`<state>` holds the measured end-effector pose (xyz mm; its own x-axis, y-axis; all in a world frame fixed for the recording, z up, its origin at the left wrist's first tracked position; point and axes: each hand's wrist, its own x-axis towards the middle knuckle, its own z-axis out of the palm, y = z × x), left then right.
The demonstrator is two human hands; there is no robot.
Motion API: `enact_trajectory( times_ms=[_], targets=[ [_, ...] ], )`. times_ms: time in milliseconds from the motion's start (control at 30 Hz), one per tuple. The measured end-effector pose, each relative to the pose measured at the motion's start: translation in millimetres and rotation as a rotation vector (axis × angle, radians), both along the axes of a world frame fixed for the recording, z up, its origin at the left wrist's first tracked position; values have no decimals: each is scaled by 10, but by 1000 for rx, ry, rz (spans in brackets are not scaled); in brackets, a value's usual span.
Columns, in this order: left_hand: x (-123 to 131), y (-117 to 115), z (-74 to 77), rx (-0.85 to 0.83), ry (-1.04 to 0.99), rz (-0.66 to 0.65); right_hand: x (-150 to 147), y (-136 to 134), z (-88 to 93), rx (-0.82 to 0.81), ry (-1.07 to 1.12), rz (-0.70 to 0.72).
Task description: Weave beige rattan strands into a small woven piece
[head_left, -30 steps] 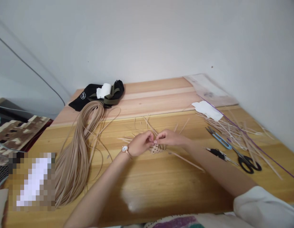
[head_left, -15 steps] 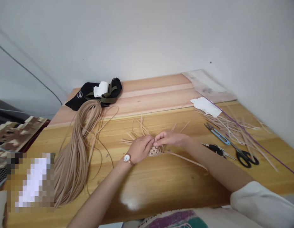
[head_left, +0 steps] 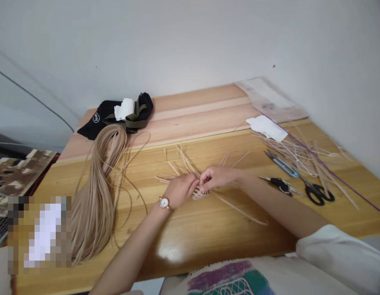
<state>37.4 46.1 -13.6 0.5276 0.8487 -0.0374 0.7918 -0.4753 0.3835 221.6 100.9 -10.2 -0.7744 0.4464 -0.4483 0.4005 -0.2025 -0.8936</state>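
A small woven piece of cane strips (head_left: 198, 193) lies on the wooden table (head_left: 208, 229), with loose strip ends fanning out behind it. My left hand (head_left: 180, 189), a watch on its wrist, is closed on the left side of the woven piece. My right hand (head_left: 217, 177) pinches the strips at its right side, fingertips meeting those of the left hand. A long strip (head_left: 239, 209) trails from the piece toward the right front.
A thick bundle of long cane strands (head_left: 96, 196) lies at the left. A black cap with a strap (head_left: 116, 116) sits at the back left. Black scissors (head_left: 315, 191), small snips (head_left: 280, 184), blue snips (head_left: 280, 162), cut strips and white paper (head_left: 266, 127) are at the right.
Both hands stay together on the woven piece, shifting slightly on it. The view has tilted, so the table appears a little higher in the picture.
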Motion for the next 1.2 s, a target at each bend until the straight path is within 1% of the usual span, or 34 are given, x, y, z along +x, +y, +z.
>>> enact_trajectory(
  times_ms=[100,167,233,300,367,567,767,867,933,1067,1200],
  targets=[
    [0,-6,27,-22,-7,-9,10,-12,-18,113,-24,26],
    [15,-10,56,-39,-14,-8,5,-30,-50,114,9,19],
    [38,-9,77,-55,1,29,-7,-49,-82,96,42,9],
    [57,1,78,-63,28,83,-18,-58,-104,102,49,3],
    [64,19,57,-55,64,103,-23,-55,-113,108,51,15],
    [23,69,-41,39,139,14,-21,-27,-87,146,48,90],
    [-1,72,-72,93,179,14,-52,-51,-16,162,22,145],
    [-29,89,-80,84,198,0,-40,-59,-21,186,6,166],
    [-64,100,-70,71,179,-4,-5,-62,-38,211,6,149],
    [-103,72,19,28,35,24,83,-69,-40,339,42,119],
    [-7,-23,150,-22,-149,13,103,-88,28,598,10,137]
  ],
)
